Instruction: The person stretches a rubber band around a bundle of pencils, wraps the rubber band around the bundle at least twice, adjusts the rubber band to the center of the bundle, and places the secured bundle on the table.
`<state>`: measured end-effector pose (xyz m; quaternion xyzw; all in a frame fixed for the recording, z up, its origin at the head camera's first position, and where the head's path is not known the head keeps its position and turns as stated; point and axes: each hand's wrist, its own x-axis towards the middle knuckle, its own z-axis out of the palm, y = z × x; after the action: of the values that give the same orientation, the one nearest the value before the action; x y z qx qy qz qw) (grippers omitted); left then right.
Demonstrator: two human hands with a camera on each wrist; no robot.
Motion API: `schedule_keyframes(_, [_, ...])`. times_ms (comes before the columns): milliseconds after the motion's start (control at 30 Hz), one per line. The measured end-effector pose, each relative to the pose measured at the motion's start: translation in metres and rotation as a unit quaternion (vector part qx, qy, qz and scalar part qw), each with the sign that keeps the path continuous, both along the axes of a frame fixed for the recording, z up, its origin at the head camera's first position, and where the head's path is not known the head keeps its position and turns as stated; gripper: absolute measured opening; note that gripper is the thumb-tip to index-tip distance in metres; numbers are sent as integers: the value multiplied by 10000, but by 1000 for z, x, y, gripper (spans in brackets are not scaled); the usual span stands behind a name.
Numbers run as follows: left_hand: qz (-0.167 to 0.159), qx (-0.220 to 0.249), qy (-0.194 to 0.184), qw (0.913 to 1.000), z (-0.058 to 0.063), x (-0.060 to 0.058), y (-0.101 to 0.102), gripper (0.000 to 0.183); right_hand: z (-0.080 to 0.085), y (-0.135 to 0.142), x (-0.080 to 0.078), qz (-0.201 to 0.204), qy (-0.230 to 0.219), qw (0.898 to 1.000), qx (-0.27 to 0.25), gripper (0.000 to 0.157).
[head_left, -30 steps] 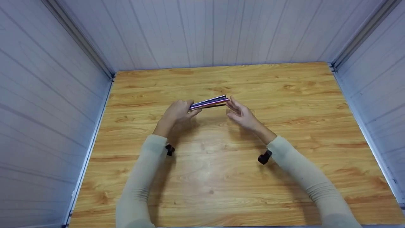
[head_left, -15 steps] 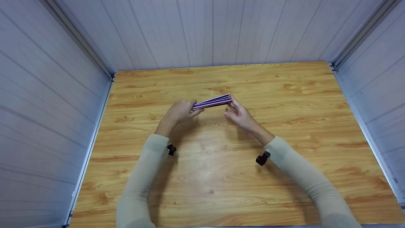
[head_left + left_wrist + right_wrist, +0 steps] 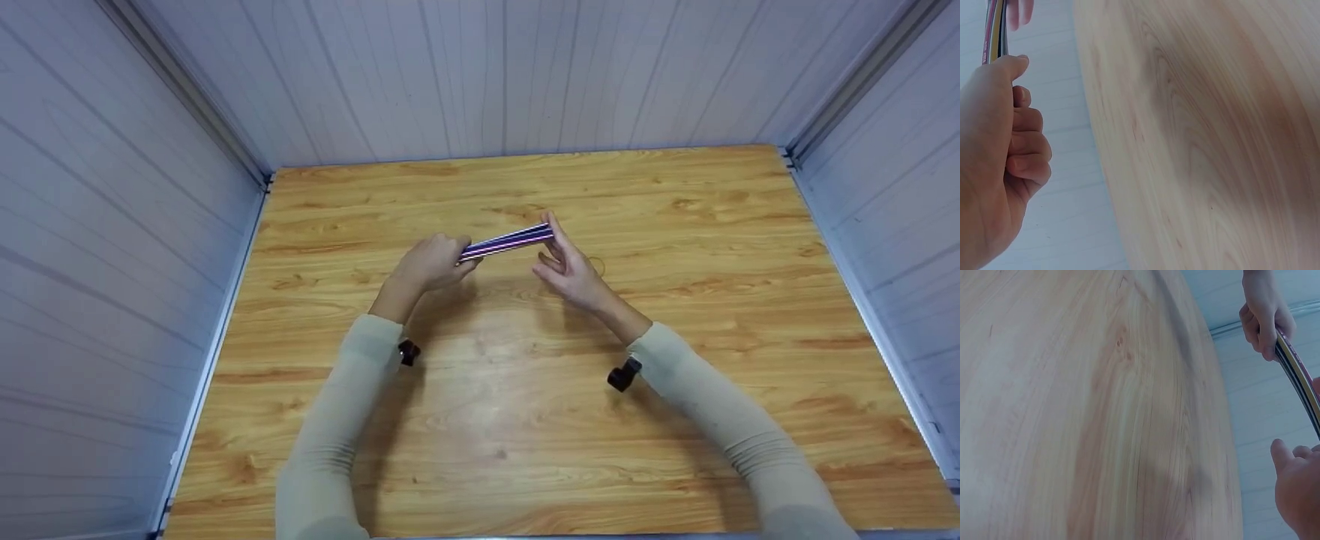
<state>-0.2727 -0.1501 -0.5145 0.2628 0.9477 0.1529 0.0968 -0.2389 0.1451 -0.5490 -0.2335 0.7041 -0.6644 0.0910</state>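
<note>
A bundle of striped pencils [image 3: 510, 241] is held above the wood-grained surface [image 3: 487, 450], between the person's two hands and toward the far half of the surface. The left hand [image 3: 431, 262] grips one end, its fingers curled firmly round the pencils and its thumb lying along them. The right hand [image 3: 574, 274] is at the other end: its fingers are mostly extended and touch the pencil ends, while the thumb stands apart from the bundle and does not close round it. The bundle slants, its right end farther up in the head view than its left, and the pencils spread slightly at that right end. In the left wrist view, red, yellow and black barrels show side by side, with small lettering on the red one; it is too blurred to read.

Just beside the right hand, a thin loop [image 3: 603, 266] lies on the surface. Both arms wear pale sleeves [image 3: 322, 450], with a small black camera [image 3: 622, 375] at each wrist. Pale, line-patterned panels [image 3: 480, 75] stand along the back and both sides.
</note>
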Motion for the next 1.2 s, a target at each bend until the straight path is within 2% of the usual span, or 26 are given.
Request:
schedule_keyframes(167, [73,212,-60,9997,4,0,3,31,-2,2,-2,-149,153,9995,239,90])
schedule_keyframes(433, [220,480,-102,9986,5,3,6,57,-6,7,-3,-83,47,9993,353,88])
schedule_keyframes(667, [366,399,93,9985,0,4,1,57,-5,7,2,-52,-78,9999,35,89])
schedule_keyframes(867, [134,381,26,9992,1,5,4,53,-4,2,6,34,-158,9998,132,94])
schedule_keyframes(1200, [207,513,-30,9985,-3,7,2,53,-4,4,7,-40,202,9995,222,96])
